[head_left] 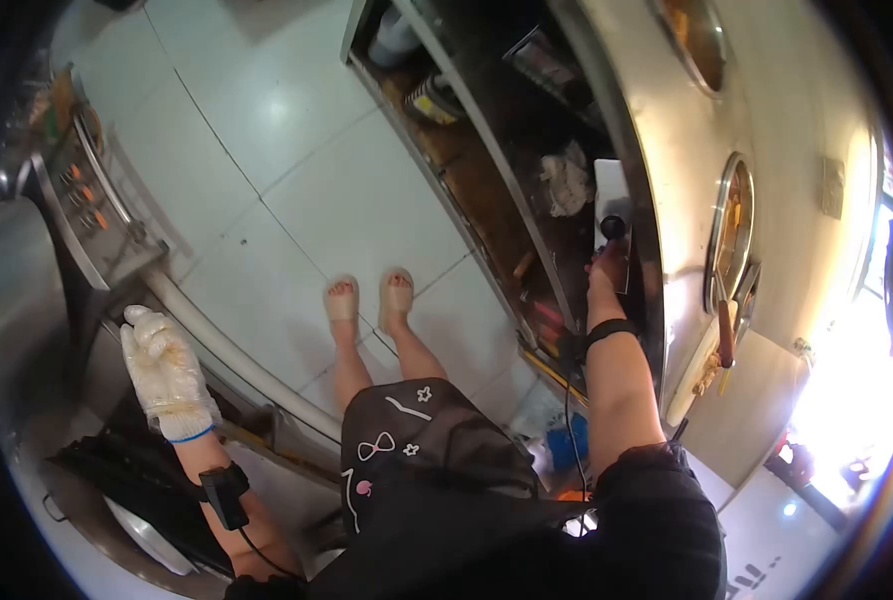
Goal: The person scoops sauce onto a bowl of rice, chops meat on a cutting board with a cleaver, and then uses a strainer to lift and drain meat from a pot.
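Note:
My left hand (167, 372) wears a white knitted glove with a clear plastic glove over it. It hangs in the air at the left with loosely bent fingers and nothing visible in it. My bare right hand (610, 268) reaches into the shelf of a metal counter. Its fingers are closed at a dark round object (614, 228), whose kind I cannot make out. Beneath that object lies a white flat piece (610, 180). A crumpled whitish cloth or bag (566, 180) lies beside it on the dark shelf.
At the left stands a metal appliance with orange-marked knobs (85, 195) and a pale pipe (237, 345). Round pans (732, 232) are set into the countertop at the right, near a brown handle (728, 335). Stacked cups (434, 103) sit in the cabinet. Below is white tiled floor (267, 120).

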### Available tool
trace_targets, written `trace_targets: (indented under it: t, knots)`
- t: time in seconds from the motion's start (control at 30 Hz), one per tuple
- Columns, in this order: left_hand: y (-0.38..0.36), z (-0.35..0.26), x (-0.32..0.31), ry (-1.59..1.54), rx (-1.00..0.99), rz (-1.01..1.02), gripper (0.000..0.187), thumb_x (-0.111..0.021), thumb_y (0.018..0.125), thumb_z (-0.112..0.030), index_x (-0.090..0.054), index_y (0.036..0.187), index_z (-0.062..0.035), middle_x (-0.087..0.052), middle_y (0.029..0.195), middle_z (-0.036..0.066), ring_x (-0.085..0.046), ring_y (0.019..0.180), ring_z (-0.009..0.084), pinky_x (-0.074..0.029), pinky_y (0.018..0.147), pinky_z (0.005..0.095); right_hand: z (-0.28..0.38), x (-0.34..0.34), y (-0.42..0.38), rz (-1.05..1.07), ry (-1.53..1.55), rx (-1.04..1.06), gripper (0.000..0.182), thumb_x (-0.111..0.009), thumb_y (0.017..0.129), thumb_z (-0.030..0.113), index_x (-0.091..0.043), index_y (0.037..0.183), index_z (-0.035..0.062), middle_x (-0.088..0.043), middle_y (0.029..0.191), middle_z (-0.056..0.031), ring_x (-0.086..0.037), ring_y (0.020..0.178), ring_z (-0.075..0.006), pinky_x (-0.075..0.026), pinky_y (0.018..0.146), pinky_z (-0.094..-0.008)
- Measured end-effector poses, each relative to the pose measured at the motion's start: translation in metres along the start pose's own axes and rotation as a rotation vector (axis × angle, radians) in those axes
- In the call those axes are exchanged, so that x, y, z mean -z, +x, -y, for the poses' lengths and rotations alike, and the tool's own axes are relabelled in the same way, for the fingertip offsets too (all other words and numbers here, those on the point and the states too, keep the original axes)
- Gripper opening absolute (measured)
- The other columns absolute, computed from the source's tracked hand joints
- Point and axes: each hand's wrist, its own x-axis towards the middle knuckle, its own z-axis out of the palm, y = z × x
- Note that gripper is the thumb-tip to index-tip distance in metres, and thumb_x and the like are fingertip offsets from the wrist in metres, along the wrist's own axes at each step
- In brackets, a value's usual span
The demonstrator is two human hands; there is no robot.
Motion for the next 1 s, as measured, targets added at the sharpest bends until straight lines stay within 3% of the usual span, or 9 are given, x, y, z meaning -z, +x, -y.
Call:
trace_targets:
  t: [0.03, 0.07, 0.17, 0.27, 0.3, 0.37, 0.8, 0.93, 1.0]
  knots:
    - [0.001, -0.007, 0.018, -0.011, -0.018, -0.006, 0.031, -0.043, 0.099, -0.028, -0.052, 0.108, 0.0010, -0.041, 0.075, 0.002, -0.041, 0.067, 0.0129, -0.037, 0.054, 0.0268, 0.094, 0.044, -0.037, 0.053, 0.141, -0.252, 0.044, -0.043, 0.097, 0.044, -0.055, 0.097, 0.0021, -0.058, 0.068, -0.0068, -0.057, 0.049, -0.0161, -0.045, 0.037, -0.0309]
    - [-0.001, -0.013, 0.025, -0.003, -0.019, 0.014, 0.032, -0.042, 0.100, -0.028, -0.052, 0.108, 0.0011, -0.039, 0.074, 0.001, -0.040, 0.066, 0.0126, -0.037, 0.053, 0.0267, 0.104, 0.051, -0.036, 0.060, 0.111, -0.247, 0.044, -0.043, 0.097, 0.044, -0.055, 0.097, 0.0021, -0.058, 0.068, -0.0068, -0.057, 0.049, -0.0161, -0.045, 0.037, -0.0309]
    - [-0.002, -0.006, 0.032, -0.060, 0.012, -0.009, 0.033, -0.042, 0.100, -0.029, -0.052, 0.108, 0.0013, -0.038, 0.073, 0.000, -0.039, 0.065, 0.0120, -0.036, 0.053, 0.0261, 0.104, 0.054, -0.012, 0.127, 0.059, -0.229, 0.053, -0.043, 0.094, 0.054, -0.057, 0.087, 0.0030, -0.056, 0.062, -0.0055, -0.056, 0.046, -0.0157, -0.043, 0.036, -0.0280]
    - [0.003, -0.004, 0.039, -0.058, 0.012, -0.038, 0.033, -0.041, 0.101, -0.029, -0.052, 0.109, 0.0014, -0.037, 0.071, 0.000, -0.039, 0.062, 0.0112, -0.035, 0.052, 0.0259, 0.095, 0.055, -0.004, 0.100, 0.211, -0.446, 0.059, -0.050, 0.085, 0.065, -0.058, 0.076, 0.0073, -0.059, 0.060, -0.0036, -0.055, 0.046, -0.0147, -0.035, 0.038, -0.0254]
    - [0.005, -0.003, 0.045, -0.058, 0.031, -0.031, 0.033, -0.040, 0.101, -0.029, -0.051, 0.109, 0.0011, -0.037, 0.071, 0.000, -0.039, 0.061, 0.0112, -0.035, 0.052, 0.0261, 0.092, 0.059, -0.006, 0.104, 0.181, -0.437, 0.059, -0.050, 0.085, 0.065, -0.058, 0.076, 0.0073, -0.059, 0.060, -0.0036, -0.055, 0.046, -0.0147, -0.035, 0.038, -0.0254]
    - [0.006, -0.001, 0.050, -0.072, 0.053, -0.024, 0.031, -0.040, 0.101, -0.028, -0.051, 0.109, 0.0007, -0.035, 0.071, -0.001, -0.039, 0.062, 0.0114, -0.036, 0.053, 0.0260, 0.091, 0.076, -0.006, 0.114, 0.305, -0.663, 0.050, -0.057, 0.087, 0.055, -0.055, 0.070, 0.0077, -0.060, 0.058, -0.0054, -0.054, 0.043, -0.0148, -0.037, 0.037, -0.0228]
    - [0.017, 0.001, 0.114, -0.072, 0.086, -0.150, 0.031, -0.043, 0.099, -0.024, -0.049, 0.114, 0.0021, -0.043, 0.083, 0.004, -0.042, 0.071, 0.0145, -0.039, 0.054, 0.0270, 0.102, 0.061, -0.013, 0.009, 0.239, -0.503, 0.049, -0.059, 0.086, 0.056, -0.054, 0.088, 0.0072, -0.060, 0.073, -0.0029, -0.056, 0.055, -0.0123, -0.040, 0.045, -0.0213]
    - [0.007, 0.014, 0.075, -0.085, 0.142, -0.063, 0.033, -0.045, 0.099, -0.027, -0.053, 0.113, 0.0013, -0.044, 0.077, 0.001, -0.042, 0.067, 0.0118, -0.039, 0.055, 0.0263, 0.100, 0.073, -0.068, 0.438, 0.438, -0.496, 0.051, -0.055, 0.086, 0.062, -0.059, 0.090, 0.0119, -0.061, 0.073, -0.0010, -0.056, 0.056, -0.0107, -0.039, 0.042, -0.0226]
    - [-0.007, 0.024, 0.032, 0.033, 0.117, -0.073, 0.031, -0.044, 0.100, -0.026, -0.053, 0.112, 0.0005, -0.044, 0.076, 0.001, -0.043, 0.066, 0.0120, -0.039, 0.054, 0.0256, 0.118, 0.114, -0.132, 0.784, 0.538, -0.430, 0.035, -0.053, 0.094, 0.043, -0.059, 0.098, 0.0089, -0.061, 0.076, -0.0018, -0.056, 0.057, -0.0120, -0.042, 0.048, -0.0222]
